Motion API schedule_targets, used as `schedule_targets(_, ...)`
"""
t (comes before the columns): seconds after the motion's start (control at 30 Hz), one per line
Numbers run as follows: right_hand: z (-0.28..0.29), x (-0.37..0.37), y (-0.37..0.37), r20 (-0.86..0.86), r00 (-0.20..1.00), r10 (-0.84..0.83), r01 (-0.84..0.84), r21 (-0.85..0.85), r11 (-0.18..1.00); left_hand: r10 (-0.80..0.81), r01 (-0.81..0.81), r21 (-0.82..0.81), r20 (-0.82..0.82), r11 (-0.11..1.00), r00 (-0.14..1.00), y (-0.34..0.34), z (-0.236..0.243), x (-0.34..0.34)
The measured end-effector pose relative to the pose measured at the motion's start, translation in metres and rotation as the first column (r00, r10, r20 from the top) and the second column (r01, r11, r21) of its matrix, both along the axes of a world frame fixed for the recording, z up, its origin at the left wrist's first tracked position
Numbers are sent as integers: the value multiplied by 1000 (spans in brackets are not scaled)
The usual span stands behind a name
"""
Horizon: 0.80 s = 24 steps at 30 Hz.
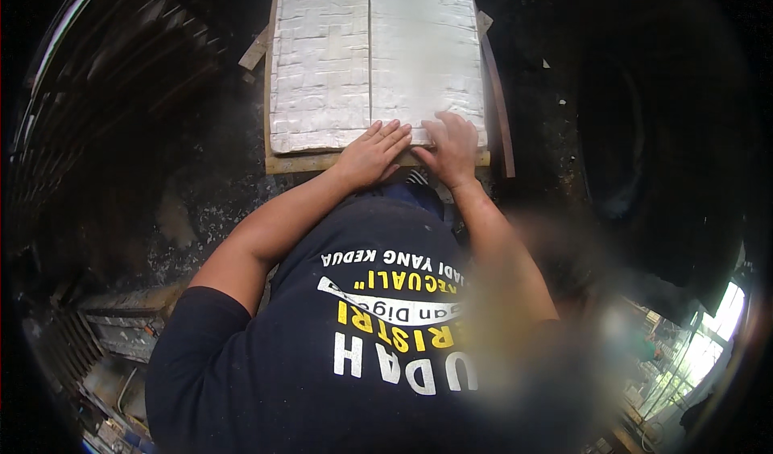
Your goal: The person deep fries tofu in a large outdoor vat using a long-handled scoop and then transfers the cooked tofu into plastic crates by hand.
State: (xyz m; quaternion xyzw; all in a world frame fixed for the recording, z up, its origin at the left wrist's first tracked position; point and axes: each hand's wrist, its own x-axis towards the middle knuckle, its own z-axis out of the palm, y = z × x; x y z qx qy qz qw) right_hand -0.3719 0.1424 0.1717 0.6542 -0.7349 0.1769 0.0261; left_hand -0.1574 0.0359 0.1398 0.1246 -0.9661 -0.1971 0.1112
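Observation:
Two white slabs lie side by side, a left slab and a right slab, with a thin dark seam between them. Their surfaces look like rough, overlapping strips; I cannot tell the material. Under them a wooden board shows along the near edge. My left hand rests with fingers stretched out across the near end of the seam. Beside it, my right hand touches the near edge of the right slab, its fingers bent and its thumb held apart. Neither hand grips anything that I can see.
A curved brown strip runs along the board's right side, and a piece of wood juts out at the left. The floor is dark and speckled. Bright daylight enters at the lower right, where a blur covers part of the view.

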Motion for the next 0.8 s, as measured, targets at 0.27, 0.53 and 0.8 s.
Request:
schedule_targets(0.27, -2, -33, -24, -56, 990, 132, -133, -5, 991, -26, 26, -26, -2, 999, 1000, -6, 1, 9)
schedule_targets(0.53, 14, -17, -26, 41, 974, 224, -227, 106, 968, -2, 1, -35, -12, 999, 1000, -7, -3, 20)
schedule_targets(0.8, -10, 19, -33, -86, 992, 97, -94, 37, 995, 70, -69, -24, 31, 997, 997, -9, 4, 40)
